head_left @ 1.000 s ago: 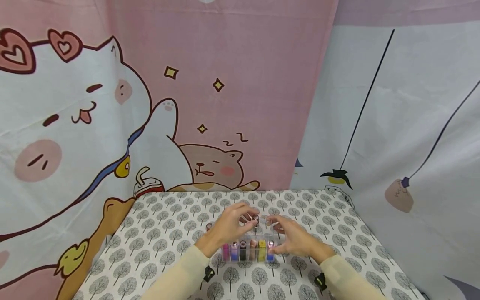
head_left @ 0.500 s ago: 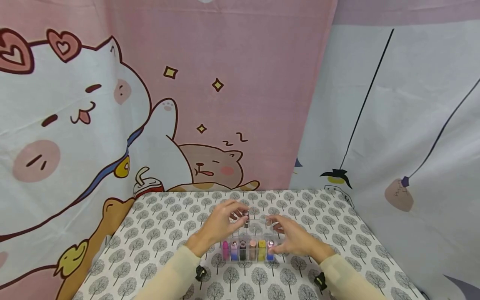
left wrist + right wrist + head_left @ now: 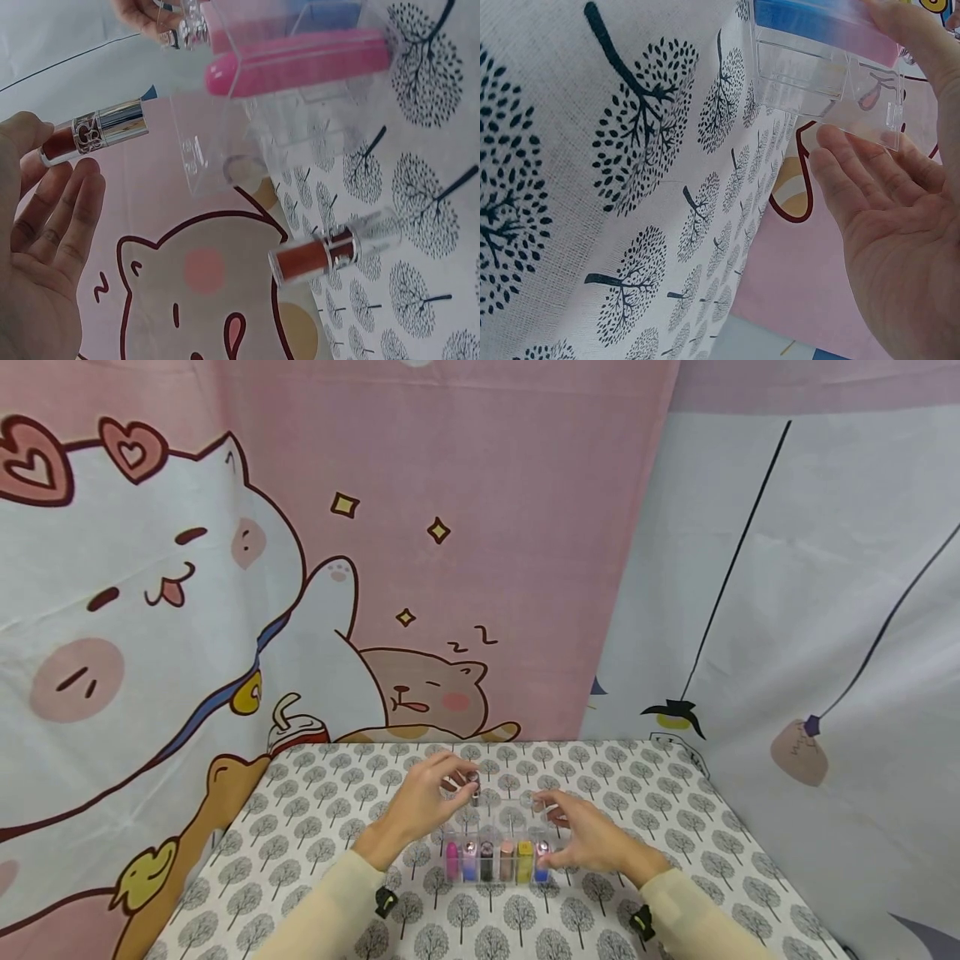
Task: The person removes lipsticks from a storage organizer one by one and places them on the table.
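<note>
My left hand (image 3: pixel 425 797) pinches a dark red lip gloss tube (image 3: pixel 94 133) with a silver cap between thumb and fingers, raised behind and left of the clear organizer's middle. The clear plastic organizer (image 3: pixel 202 142) rests on the table, its front row filled with upright lip products: a bright pink tube (image 3: pixel 452 862), a black one (image 3: pixel 487 862), a yellow one (image 3: pixel 524 862) and several others. Its back section looks bare. My right hand (image 3: pixel 592 835) grips the organizer's right end, thumb at the front and fingers behind. A second red lip gloss (image 3: pixel 330 253) stands on the cloth, hidden behind my left hand in the head view.
A white tablecloth (image 3: pixel 615 893) with grey trees covers the table. Pink and white cartoon curtains (image 3: pixel 525 568) rise at its back and sides.
My left hand has carried the lip gloss tube from above the organizer's back section to the left and slightly farther away. The right hand and organizer have stayed in place.
</note>
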Tool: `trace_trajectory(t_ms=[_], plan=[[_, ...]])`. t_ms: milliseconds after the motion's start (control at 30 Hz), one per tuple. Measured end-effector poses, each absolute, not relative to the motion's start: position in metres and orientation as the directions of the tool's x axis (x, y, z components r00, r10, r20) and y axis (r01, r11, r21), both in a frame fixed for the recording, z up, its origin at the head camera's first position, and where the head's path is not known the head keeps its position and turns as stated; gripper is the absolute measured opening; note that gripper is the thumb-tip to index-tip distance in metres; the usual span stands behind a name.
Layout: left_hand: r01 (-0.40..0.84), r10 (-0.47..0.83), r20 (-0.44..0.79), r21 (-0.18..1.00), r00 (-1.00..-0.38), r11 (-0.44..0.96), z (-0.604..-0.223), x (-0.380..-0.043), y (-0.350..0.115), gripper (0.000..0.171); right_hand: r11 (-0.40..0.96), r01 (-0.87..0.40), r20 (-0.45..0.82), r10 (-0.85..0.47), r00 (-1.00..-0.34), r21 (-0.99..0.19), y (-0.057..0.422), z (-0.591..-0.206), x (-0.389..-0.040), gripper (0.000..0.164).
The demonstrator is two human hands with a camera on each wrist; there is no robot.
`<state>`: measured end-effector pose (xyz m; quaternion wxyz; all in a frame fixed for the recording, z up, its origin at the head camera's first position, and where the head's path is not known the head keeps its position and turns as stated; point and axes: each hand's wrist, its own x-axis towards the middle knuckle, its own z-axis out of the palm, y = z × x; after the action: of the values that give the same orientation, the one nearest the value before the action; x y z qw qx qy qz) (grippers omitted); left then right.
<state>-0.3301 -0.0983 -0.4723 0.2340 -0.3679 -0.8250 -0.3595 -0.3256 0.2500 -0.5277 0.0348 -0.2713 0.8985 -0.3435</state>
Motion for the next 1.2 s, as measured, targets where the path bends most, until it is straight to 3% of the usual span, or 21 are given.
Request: trace_trajectory(t_ms=[233,467,1200], plan=[[0.794,0.415,0.694,0.399,-0.588,0.458,-0.473,-0.335,-0.110,0.027,0.626,-0.468,0.127,-0.510,-0.851,-0.624,0.251,-0.529,-0.326,0.115],[0.738,0.381,0.649,0.456,-0.658,0.498,-0.474,-0.334,-0.123,0.030,0.624,-0.469,0.128,-0.511,-0.850,-0.625,0.251,-0.530,-0.326,0.116],[0.686,0.290,0.675,0.441,-0.679,0.579,-0.481,-0.335,-0.164,0.027,0.625,-0.469,0.127,-0.511,-0.850,-0.623,0.251,-0.529,-0.327,0.115]])
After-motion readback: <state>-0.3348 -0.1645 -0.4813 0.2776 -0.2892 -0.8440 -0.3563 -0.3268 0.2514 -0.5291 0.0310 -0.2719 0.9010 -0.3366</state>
